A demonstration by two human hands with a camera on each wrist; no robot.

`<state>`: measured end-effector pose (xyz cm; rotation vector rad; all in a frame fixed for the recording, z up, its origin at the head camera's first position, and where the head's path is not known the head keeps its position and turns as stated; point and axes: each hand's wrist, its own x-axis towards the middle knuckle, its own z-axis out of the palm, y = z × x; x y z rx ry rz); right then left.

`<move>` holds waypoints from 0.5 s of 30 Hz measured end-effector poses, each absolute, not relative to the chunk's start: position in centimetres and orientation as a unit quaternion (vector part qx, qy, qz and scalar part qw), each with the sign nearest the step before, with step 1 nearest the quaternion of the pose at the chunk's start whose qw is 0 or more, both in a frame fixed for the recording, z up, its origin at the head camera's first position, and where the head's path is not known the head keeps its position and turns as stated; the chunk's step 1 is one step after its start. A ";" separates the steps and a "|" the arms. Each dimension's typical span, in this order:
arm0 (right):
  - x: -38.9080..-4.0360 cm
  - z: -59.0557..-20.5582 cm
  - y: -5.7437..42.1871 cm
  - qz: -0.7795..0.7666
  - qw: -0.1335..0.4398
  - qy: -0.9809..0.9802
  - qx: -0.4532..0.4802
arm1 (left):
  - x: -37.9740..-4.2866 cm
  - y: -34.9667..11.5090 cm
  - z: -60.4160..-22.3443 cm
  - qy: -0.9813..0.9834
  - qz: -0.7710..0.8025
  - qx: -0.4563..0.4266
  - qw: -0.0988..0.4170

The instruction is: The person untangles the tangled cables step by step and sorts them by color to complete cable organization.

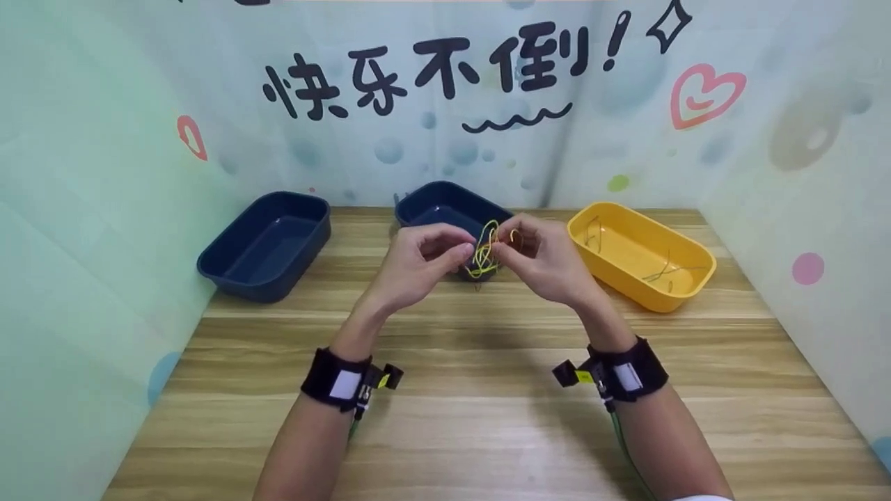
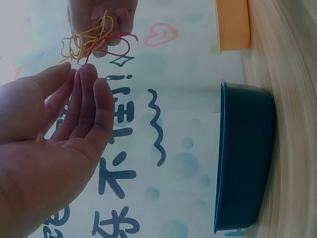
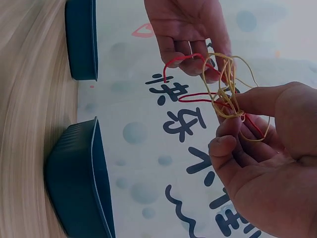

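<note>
A tangle of thin yellow and red wires [image 1: 483, 259] is held up in the air between both hands, over the front end of the middle navy bin. My left hand [image 1: 422, 263] pinches the tangle's left edge between thumb and fingertips; in the left wrist view its fingertips [image 2: 88, 70] meet just at the loops. From the other side, my right hand [image 1: 546, 257] pinches the tangle with thumb and forefinger. The right wrist view shows the yellow loops [image 3: 225, 84] bunched at the right fingertips, with bent red wire [image 3: 190, 99] sticking out toward the left.
A navy bin [image 1: 240, 278] stands at the left, and the middle navy bin [image 1: 418, 202] sits behind the hands. At the right, a yellow bin [image 1: 619, 278] contains several thin wire pieces [image 1: 668, 268]. Patterned cloth walls [image 1: 390, 149] enclose the wooden table [image 1: 473, 431].
</note>
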<state>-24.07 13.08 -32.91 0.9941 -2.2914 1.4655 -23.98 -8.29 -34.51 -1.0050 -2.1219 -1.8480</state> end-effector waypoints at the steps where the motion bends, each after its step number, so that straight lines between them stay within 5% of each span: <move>1: -23.9 -33.1 13.0 0.495 0.123 -0.789 0.344 | -23.9 -8.2 -34.6 -0.711 -0.614 -0.335 0.079; 15: -25.6 -34.3 14.1 0.429 0.136 -0.821 0.352 | -24.0 -8.7 -34.0 -0.711 -0.610 -0.343 0.066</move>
